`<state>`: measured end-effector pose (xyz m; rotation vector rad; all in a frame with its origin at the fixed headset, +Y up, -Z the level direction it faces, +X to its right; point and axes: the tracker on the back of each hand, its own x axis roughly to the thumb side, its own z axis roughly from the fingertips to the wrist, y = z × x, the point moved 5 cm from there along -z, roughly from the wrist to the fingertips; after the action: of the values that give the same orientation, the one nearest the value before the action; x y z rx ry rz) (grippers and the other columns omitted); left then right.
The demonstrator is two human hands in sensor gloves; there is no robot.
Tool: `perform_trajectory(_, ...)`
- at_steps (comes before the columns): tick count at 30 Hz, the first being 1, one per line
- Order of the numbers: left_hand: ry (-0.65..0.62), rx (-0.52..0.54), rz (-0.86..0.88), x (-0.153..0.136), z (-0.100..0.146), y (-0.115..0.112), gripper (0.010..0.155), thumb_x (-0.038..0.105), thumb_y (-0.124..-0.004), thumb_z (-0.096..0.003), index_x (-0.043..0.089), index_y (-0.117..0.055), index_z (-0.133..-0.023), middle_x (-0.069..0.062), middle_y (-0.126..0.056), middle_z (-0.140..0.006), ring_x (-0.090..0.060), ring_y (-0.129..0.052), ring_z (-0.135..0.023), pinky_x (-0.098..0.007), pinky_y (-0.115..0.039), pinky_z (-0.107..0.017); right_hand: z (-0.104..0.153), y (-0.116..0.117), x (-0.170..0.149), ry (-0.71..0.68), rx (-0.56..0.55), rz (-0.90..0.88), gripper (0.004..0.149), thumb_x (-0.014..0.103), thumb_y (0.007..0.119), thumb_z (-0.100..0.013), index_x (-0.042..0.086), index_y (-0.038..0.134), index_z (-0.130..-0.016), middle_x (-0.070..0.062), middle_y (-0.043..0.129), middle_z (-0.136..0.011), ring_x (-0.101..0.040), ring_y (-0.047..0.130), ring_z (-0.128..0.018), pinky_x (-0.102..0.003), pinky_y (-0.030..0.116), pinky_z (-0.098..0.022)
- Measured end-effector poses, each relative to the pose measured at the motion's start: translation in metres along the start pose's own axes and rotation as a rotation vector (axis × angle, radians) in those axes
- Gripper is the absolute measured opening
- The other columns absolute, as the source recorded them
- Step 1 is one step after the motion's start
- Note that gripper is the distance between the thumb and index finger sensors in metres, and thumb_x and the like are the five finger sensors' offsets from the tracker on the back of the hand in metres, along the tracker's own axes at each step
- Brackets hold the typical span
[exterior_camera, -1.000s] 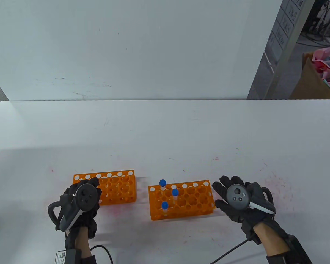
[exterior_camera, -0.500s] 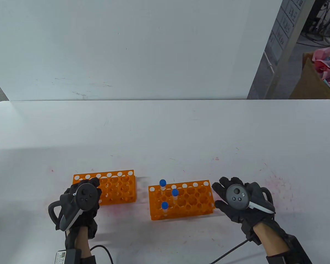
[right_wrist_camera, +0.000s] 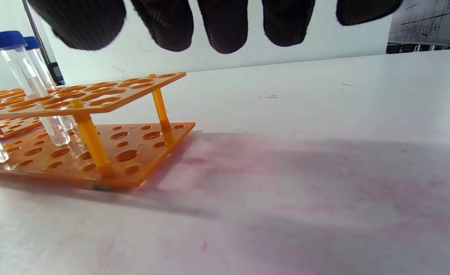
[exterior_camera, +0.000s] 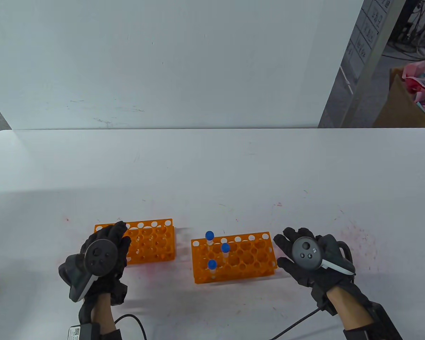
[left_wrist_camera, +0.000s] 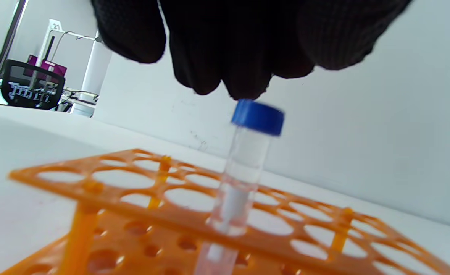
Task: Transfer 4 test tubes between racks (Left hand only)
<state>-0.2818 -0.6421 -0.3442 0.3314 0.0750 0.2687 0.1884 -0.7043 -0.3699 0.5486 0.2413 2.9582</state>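
Note:
Two orange racks stand on the white table. The left rack [exterior_camera: 152, 241] is partly covered by my left hand [exterior_camera: 115, 233]. In the left wrist view a clear blue-capped tube [left_wrist_camera: 244, 172] stands in a hole of that rack [left_wrist_camera: 95, 179]. My left fingertips [left_wrist_camera: 240, 84] hang bunched just above its cap and do not grip it. The right rack [exterior_camera: 248, 258] holds three blue-capped tubes [exterior_camera: 225, 248] at its left end, two of which show in the right wrist view [right_wrist_camera: 18, 72]. My right hand [exterior_camera: 287, 248] rests flat beside that rack, fingers spread and empty.
A white wall panel stands behind the table. A cardboard box [exterior_camera: 403, 102] with coloured scraps sits beyond the table's far right corner. Glove cables [exterior_camera: 134, 322] trail off the front edge. Pink stains mark the table around the racks.
My left hand has shifted left and farther over the left rack's end, with its tracker turned. The right hand and the right rack's tubes have not moved.

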Motion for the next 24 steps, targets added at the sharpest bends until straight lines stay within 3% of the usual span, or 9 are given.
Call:
perform_trajectory(4, -0.098, 0.022, 0.006, 0.025, 0.004, 0.003, 0.051, 0.044, -0.076, -0.0481, 0.032, -0.072, -0.097, 0.0, -0.086, -0.099, -0.031, -0.088, -0.09, -0.057, -0.073, -0.067, 0.0, 0.0, 0.0, -0.002, 0.001, 0.002, 0.064, 0.054, 0.059, -0.054, 0.027, 0.043, -0.11, -0.013, 0.041, -0.119, -0.053, 0.044, -0.103, -0.077, 0.042, -0.066)
perform_trajectory(12, -0.327, -0.072, 0.048, 0.092, 0.015, -0.023, 0.053, 0.046, -0.078, -0.0465, 0.033, -0.072, -0.097, 0.0, -0.086, -0.099, -0.03, -0.088, -0.09, -0.058, -0.073, -0.067, 0.0, 0.003, -0.003, 0.007, 0.015, -0.006, 0.064, 0.054, 0.059, -0.054, 0.026, 0.044, -0.11, -0.013, 0.042, -0.119, -0.053, 0.044, -0.103, -0.077, 0.042, -0.066)
perform_trajectory(24, -0.508, -0.19, 0.097, 0.146, 0.032, -0.048, 0.054, 0.046, -0.079, -0.046, 0.034, -0.068, -0.097, 0.003, -0.085, -0.099, -0.029, -0.087, -0.091, -0.058, -0.072, -0.068, 0.0, 0.001, -0.006, 0.018, 0.01, -0.008, 0.064, 0.054, 0.059, -0.054, 0.026, 0.044, -0.11, -0.013, 0.042, -0.119, -0.053, 0.044, -0.103, -0.077, 0.042, -0.066)
